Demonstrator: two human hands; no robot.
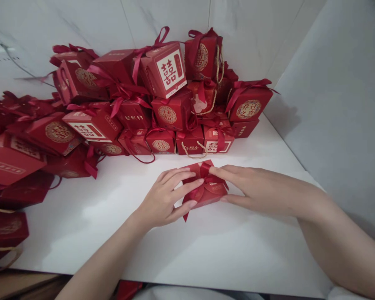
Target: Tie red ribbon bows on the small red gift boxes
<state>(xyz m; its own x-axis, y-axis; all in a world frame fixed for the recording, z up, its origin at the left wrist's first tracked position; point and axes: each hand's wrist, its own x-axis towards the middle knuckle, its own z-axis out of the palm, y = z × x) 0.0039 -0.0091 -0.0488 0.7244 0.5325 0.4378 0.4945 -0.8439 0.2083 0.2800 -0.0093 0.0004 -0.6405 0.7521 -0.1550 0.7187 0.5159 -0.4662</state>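
A small red gift box with a dark red satin ribbon bow on top sits on the white table. My left hand grips the box from the left, fingers spread over its top and the ribbon, thumb near the front edge. From the right, my right hand holds the box: its index finger presses at the bow's loop and the thumb touches the right front corner. One ribbon tail hangs at the front left. The other fingers of my right hand are partly hidden.
Many similar red boxes are stacked against the marbled wall, such as one with a white panel; more boxes pile up on the left. The white table ends at a pale panel on the right.
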